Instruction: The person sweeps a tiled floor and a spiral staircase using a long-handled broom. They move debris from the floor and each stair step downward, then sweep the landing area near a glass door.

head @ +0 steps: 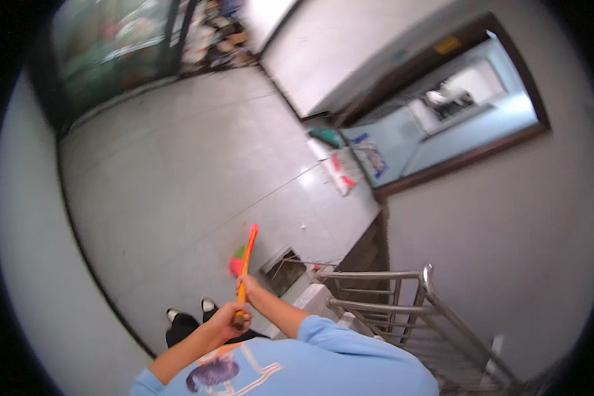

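Both my hands are wrapped around a long orange-yellow handle [247,257], which looks like a broom's and points away from me over the floor. My left hand [223,319] grips it near its brown butt end, close to my body. Further along the shaft, my right hand [248,288] holds it too. Just left of the handle, low over the floor, shows a blurred pink and green piece [235,265]. I cannot tell whether it is joined to the handle.
Grey tiles [168,183] cover the landing. To the right are a square floor opening [286,272] and a metal stair railing [376,274]. A red and white bag [338,174] lies by the brown-framed opening [463,158]. Piled clutter [220,37] sits past the glass door [114,49].
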Demonstrator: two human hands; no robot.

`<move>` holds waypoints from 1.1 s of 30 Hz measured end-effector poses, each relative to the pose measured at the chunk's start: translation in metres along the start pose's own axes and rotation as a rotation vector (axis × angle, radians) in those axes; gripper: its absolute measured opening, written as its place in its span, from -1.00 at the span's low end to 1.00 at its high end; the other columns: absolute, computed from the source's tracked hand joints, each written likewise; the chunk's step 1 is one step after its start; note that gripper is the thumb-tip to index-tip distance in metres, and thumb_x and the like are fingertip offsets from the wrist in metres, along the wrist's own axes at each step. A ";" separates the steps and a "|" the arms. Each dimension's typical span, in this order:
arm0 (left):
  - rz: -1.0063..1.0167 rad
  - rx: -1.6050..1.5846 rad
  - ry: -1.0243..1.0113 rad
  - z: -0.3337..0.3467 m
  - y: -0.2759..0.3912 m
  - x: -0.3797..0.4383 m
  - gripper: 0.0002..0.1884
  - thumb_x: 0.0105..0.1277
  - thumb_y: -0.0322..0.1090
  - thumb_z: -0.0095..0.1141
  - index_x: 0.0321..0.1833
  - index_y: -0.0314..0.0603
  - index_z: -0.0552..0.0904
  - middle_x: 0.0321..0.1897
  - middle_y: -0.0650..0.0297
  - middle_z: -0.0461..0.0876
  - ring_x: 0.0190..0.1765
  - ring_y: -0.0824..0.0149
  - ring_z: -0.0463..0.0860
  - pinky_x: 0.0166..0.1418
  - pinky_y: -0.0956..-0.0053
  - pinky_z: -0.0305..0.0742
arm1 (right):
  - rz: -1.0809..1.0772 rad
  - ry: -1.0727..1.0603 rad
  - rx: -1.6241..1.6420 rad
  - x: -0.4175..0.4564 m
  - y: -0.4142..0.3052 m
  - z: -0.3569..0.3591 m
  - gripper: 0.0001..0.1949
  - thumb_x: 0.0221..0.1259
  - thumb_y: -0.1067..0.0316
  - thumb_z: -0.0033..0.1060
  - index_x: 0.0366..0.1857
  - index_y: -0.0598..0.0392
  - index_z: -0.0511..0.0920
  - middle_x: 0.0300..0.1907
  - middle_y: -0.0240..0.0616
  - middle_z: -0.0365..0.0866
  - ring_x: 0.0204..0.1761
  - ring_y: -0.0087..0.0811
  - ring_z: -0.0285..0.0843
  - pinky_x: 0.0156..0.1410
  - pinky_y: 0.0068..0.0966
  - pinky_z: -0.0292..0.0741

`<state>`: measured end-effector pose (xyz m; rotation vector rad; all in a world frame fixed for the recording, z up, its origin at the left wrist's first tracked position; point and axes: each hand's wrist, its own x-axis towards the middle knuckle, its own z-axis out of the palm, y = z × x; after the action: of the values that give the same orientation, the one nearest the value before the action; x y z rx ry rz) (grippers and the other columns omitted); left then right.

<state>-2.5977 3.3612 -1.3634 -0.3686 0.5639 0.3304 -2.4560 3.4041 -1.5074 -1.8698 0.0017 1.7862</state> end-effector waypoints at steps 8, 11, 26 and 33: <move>0.062 0.164 0.082 -0.019 0.019 -0.077 -0.89 0.08 -0.34 -0.09 -0.42 -0.20 0.35 -0.71 0.35 0.35 -0.71 0.45 0.32 -0.61 0.59 0.28 | 0.040 0.030 0.142 0.002 -0.003 0.059 -0.85 -0.08 0.40 -0.10 -0.73 0.05 0.26 -0.81 -0.34 0.19 -0.79 -0.39 0.20 -0.65 -0.47 0.29; 0.257 0.105 0.012 -0.054 0.040 -0.128 -0.85 0.12 -0.27 -0.05 -0.40 -0.19 0.36 -0.68 0.33 0.38 -0.68 0.45 0.36 -0.61 0.59 0.30 | 0.121 -0.279 0.067 -0.014 0.010 0.119 -0.85 -0.04 0.38 -0.11 -0.70 0.05 0.27 -0.78 -0.35 0.22 -0.77 -0.41 0.21 -0.62 -0.48 0.32; 1.286 1.363 0.814 -0.117 0.063 -0.232 -0.40 -0.16 -0.49 0.01 0.10 -0.09 0.32 -0.01 0.02 0.27 0.05 0.05 0.31 0.10 0.33 0.26 | 0.611 -0.769 -0.794 -0.037 0.120 0.305 -0.87 0.16 0.30 -0.13 -0.39 0.13 0.35 -0.70 -0.49 0.26 -0.76 -0.70 0.16 -0.71 -0.81 0.13; 1.059 0.904 1.053 -0.221 0.047 -0.243 -0.66 -0.10 -0.44 -0.03 -0.17 -0.20 0.51 -0.29 0.10 0.50 -0.27 0.18 0.51 -0.21 0.38 0.40 | 0.795 -0.652 -0.281 0.033 -0.002 0.262 -0.76 0.16 0.39 -0.20 -0.18 0.35 0.30 -0.73 -0.49 0.17 -0.78 -0.71 0.08 -0.78 -0.80 0.13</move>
<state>-2.9107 3.2600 -1.4096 0.7531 1.8512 0.8428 -2.6934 3.5182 -1.5281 -1.4500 0.3034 3.0146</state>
